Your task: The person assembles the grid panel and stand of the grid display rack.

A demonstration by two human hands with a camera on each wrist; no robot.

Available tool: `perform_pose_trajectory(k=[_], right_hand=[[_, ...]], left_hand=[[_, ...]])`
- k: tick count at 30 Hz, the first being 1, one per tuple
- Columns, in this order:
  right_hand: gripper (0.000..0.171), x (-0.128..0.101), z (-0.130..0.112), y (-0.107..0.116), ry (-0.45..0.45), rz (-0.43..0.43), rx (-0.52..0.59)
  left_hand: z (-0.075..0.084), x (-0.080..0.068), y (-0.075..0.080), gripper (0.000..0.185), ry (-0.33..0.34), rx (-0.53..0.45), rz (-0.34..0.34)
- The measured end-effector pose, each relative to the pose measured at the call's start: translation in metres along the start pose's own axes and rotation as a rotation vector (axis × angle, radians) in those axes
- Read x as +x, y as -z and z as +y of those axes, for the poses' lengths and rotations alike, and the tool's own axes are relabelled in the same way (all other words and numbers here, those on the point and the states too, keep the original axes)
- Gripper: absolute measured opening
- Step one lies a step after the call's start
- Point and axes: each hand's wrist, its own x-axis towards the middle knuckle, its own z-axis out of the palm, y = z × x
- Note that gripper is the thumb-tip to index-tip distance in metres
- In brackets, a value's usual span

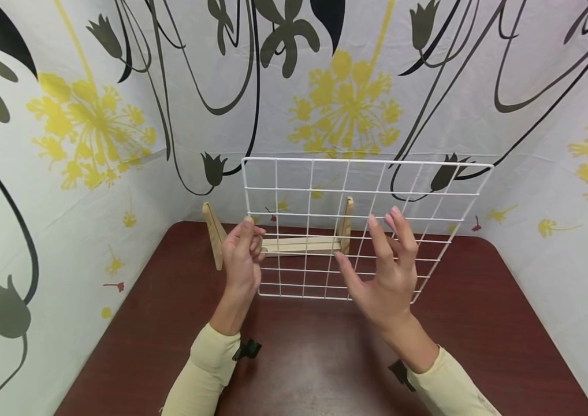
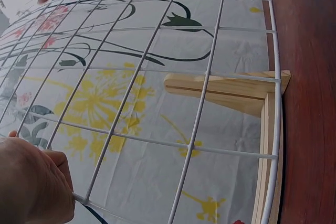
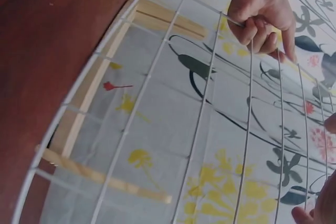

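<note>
A white wire grid panel (image 1: 309,215) is held up tilted above the table. My left hand (image 1: 242,254) grips its left edge wire, thumb on the near side and fingers curled around it; the left wrist view shows this hand (image 2: 34,182) at the panel's border. My right hand (image 1: 390,277) is in front of the panel's right half with fingers spread and extended. Whether its fingertips touch the wires I cannot tell. Behind the grid stands a pale wooden stand (image 1: 301,245), a crossbar with an upright at each end, partly seen through the wires.
The dark red-brown table (image 1: 315,358) reaches toward me, with rounded far corners. White cloth (image 1: 273,133) printed with yellow and grey flowers hangs behind and on both sides. A black strap piece (image 1: 248,349) shows at the left sleeve.
</note>
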Motion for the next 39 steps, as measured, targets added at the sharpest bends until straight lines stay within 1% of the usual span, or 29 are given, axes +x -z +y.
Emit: perform_pose_trajectory(k=[5, 8, 11, 16, 27, 34, 39], right_hand=[[0.058, 0.005, 0.001, -0.011, -0.029, -0.076, -0.103], [0.058, 0.008, 0.001, -0.018, -0.036, -0.104, -0.112], [0.056, 0.011, 0.002, -0.023, -0.041, -0.107, -0.083], [0.056, 0.014, 0.003, -0.032, -0.040, -0.088, -0.060], [0.054, 0.017, 0.006, -0.041, -0.071, -0.049, -0.125], [0.045, 0.016, 0.008, -0.043, -0.110, -0.013, -0.136], [0.043, 0.014, 0.010, -0.043, -0.132, -0.007, -0.138]], left_hand=[[0.000, -0.001, 0.000, 0.035, -0.003, -0.001, -0.005], [0.000, -0.002, -0.001, 0.035, -0.005, -0.002, -0.006], [-0.001, -0.003, -0.001, 0.035, -0.009, -0.007, -0.014], [-0.001, -0.003, -0.001, 0.035, -0.015, -0.015, -0.022], [-0.003, -0.004, 0.000, 0.036, -0.004, -0.027, -0.036], [-0.007, -0.006, 0.000, 0.034, 0.000, -0.011, -0.060], [-0.009, -0.006, 0.002, 0.034, -0.012, -0.005, -0.096]])
